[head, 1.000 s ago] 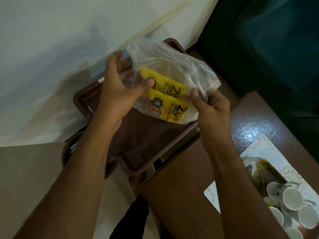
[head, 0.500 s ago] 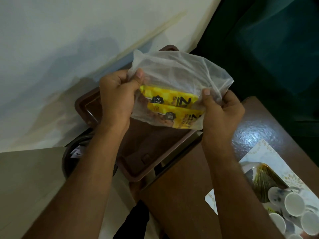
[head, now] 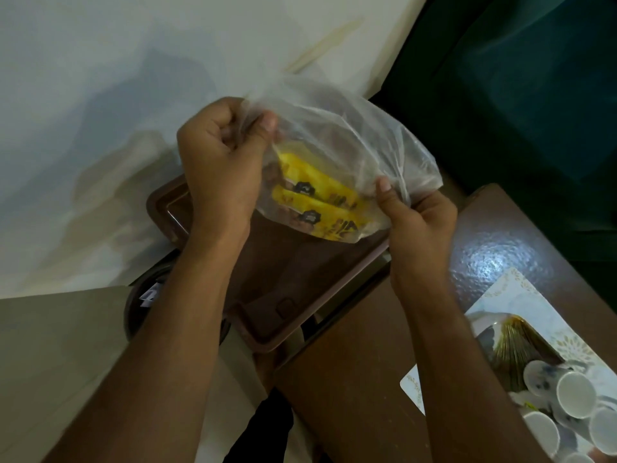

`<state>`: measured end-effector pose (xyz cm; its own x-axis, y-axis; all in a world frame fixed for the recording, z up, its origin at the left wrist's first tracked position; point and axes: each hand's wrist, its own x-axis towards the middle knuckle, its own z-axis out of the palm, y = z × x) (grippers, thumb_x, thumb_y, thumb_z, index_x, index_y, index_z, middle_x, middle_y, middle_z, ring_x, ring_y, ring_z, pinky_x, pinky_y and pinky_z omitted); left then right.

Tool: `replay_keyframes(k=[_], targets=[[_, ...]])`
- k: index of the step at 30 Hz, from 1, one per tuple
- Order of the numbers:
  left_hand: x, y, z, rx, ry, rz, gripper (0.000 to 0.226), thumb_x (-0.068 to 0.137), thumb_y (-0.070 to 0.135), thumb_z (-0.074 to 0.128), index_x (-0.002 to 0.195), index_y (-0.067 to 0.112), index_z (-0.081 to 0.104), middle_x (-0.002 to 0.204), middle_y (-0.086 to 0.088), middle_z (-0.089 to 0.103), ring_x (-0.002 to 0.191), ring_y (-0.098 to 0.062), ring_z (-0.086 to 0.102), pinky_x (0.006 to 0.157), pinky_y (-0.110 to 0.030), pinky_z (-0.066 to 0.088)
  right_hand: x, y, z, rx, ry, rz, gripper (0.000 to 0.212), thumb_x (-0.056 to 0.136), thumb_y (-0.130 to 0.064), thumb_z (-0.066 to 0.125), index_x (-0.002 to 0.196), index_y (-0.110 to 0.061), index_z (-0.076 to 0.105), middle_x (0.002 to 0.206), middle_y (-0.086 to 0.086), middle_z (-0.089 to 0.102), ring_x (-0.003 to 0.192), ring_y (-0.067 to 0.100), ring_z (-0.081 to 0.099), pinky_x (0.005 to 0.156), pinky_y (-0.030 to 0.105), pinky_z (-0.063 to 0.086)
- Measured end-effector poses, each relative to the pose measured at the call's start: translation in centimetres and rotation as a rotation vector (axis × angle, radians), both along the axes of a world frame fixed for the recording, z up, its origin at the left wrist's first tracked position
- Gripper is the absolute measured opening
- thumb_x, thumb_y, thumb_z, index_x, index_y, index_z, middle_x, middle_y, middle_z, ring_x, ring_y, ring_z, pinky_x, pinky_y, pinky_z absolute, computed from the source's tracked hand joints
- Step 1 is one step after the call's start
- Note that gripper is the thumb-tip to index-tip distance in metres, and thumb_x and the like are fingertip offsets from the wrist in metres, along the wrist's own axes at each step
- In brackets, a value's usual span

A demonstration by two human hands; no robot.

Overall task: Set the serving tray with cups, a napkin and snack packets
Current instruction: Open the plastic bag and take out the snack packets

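Now both hands, left (head: 220, 168) and right (head: 417, 222), pinch a clear plastic bag (head: 350, 135) with yellow snack packets (head: 320, 202) above the brown tray (head: 277, 295).

1. One view only, from a camera worn on the person's head.
2. It faces forward and steeply down, almost straight onto the brown tray (head: 283, 295).
3. It sits close: both forearms reach up from the bottom edge toward the tray, and the table (head: 367, 379) lies to the tray's right.

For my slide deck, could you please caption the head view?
Both hands hold a clear bag of yellow snack packets above the brown tray.
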<state>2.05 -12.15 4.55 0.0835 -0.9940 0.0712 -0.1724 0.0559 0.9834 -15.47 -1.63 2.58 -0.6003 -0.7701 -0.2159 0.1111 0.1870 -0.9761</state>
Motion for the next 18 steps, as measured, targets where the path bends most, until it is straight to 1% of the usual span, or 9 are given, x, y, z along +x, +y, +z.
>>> replay_keyframes(k=[2,3,5,7,10,12,14,16,18], targets=[[0.3,0.1,0.1,0.008,0.068,-0.001,0.015,0.092,0.007,0.073,0.080,0.017,0.070,0.071,0.007,0.072,0.070,-0.008,0.070,0.071,-0.028,0.057,0.4,-0.4,0.2,-0.024,0.028,-0.025,0.022,0.097,-0.008,0.070,0.085,-0.024,0.080,0.093,0.004,0.080,0.097,0.027,0.077,0.085,0.040,0.063],[0.3,0.2,0.0,0.008,0.081,-0.010,0.011,0.093,0.008,0.072,0.082,0.010,0.070,0.072,0.001,0.071,0.070,-0.010,0.069,0.071,-0.029,0.057,0.6,-0.6,0.3,-0.036,0.038,-0.048,0.020,0.098,-0.007,0.068,0.090,-0.022,0.079,0.094,0.005,0.079,0.096,0.024,0.077,0.082,0.036,0.062],[0.2,0.3,0.0,0.030,0.060,-0.062,0.020,0.097,0.020,0.071,0.091,0.001,0.069,0.078,-0.006,0.069,0.075,-0.014,0.067,0.074,-0.031,0.056,1.1,-0.8,0.4,-0.057,0.042,-0.090,0.012,0.101,-0.005,0.064,0.106,-0.005,0.075,0.100,0.010,0.078,0.095,0.018,0.077,0.078,0.028,0.060],[0.5,0.5,-0.2,0.126,0.038,-0.211,0.030,0.089,0.036,0.077,0.102,0.011,0.069,0.093,-0.001,0.074,0.089,-0.013,0.072,0.080,-0.030,0.059,1.2,-1.0,0.4,-0.067,0.023,-0.125,0.020,0.104,-0.005,0.060,0.116,0.007,0.070,0.106,0.014,0.077,0.096,0.016,0.076,0.077,0.024,0.059],[1.0,1.1,-1.0,0.193,-0.027,-0.335,0.045,0.070,0.037,0.091,0.108,0.028,0.068,0.102,0.010,0.078,0.101,-0.007,0.076,0.081,-0.027,0.062,1.1,-1.1,0.3,-0.089,0.006,-0.151,0.025,0.105,-0.008,0.059,0.121,0.008,0.069,0.112,0.017,0.077,0.104,0.021,0.077,0.084,0.029,0.061],[0.8,1.5,-1.6,0.170,-0.067,-0.227,0.025,0.075,0.027,0.090,0.092,0.029,0.072,0.085,0.016,0.078,0.086,-0.003,0.076,0.076,-0.029,0.064,1.0,-1.1,0.3,-0.096,0.025,-0.148,0.025,0.105,-0.009,0.060,0.121,0.008,0.069,0.112,0.017,0.077,0.106,0.023,0.076,0.087,0.032,0.061],[0.2,1.6,-1.8,0.138,-0.048,-0.125,0.016,0.083,0.017,0.084,0.080,0.027,0.071,0.068,0.014,0.074,0.068,-0.003,0.072,0.067,-0.028,0.060,0.9,-1.1,0.3,-0.110,0.045,-0.094,0.024,0.105,-0.010,0.060,0.121,0.006,0.068,0.114,0.016,0.076,0.107,0.021,0.076,0.087,0.030,0.061],[-0.3,1.2,-1.8,0.134,0.009,-0.056,0.011,0.088,0.013,0.077,0.080,0.017,0.071,0.065,0.007,0.070,0.060,-0.007,0.067,0.063,-0.026,0.055,0.5,-0.9,0.3,-0.108,0.062,0.022,0.027,0.103,-0.013,0.063,0.125,0.003,0.064,0.120,0.016,0.074,0.112,0.023,0.074,0.091,0.036,0.061],[-0.4,0.6,-1.8,0.151,0.042,-0.018,0.010,0.090,0.017,0.075,0.085,0.008,0.071,0.068,-0.003,0.070,0.060,-0.015,0.066,0.064,-0.032,0.055,-0.3,-0.5,-0.1,-0.056,0.056,0.146,0.040,0.097,-0.015,0.072,0.131,0.001,0.059,0.126,0.014,0.071,0.116,0.023,0.072,0.095,0.040,0.060]])
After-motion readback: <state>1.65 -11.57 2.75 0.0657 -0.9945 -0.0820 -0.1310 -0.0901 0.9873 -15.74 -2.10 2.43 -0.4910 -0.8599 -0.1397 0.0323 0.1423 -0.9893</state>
